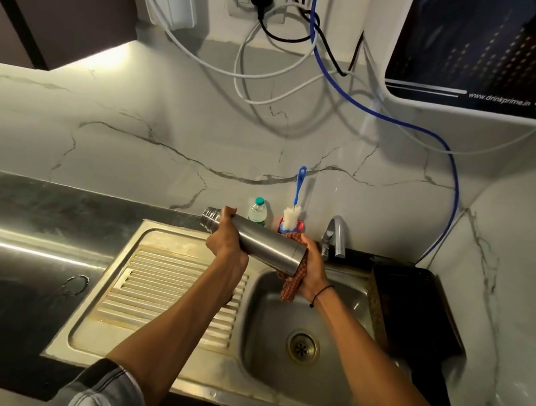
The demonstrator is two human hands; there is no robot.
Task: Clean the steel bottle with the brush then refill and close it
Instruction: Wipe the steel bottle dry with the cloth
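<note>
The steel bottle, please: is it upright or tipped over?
Tipped: the steel bottle lies nearly horizontal between both hands, its threaded neck pointing left.

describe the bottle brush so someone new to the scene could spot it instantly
Start at the steel sink and go to its back edge, left of the tap. The bottle brush stands upright there against the marble wall, white bristles low, thin blue handle pointing up. The small plastic bottle beside it has a green cap.

Brushed steel bottle (265, 244), woven checked cloth (290, 288), dull stained steel sink (164, 291), glossy marble-look wall (134, 142).
</note>
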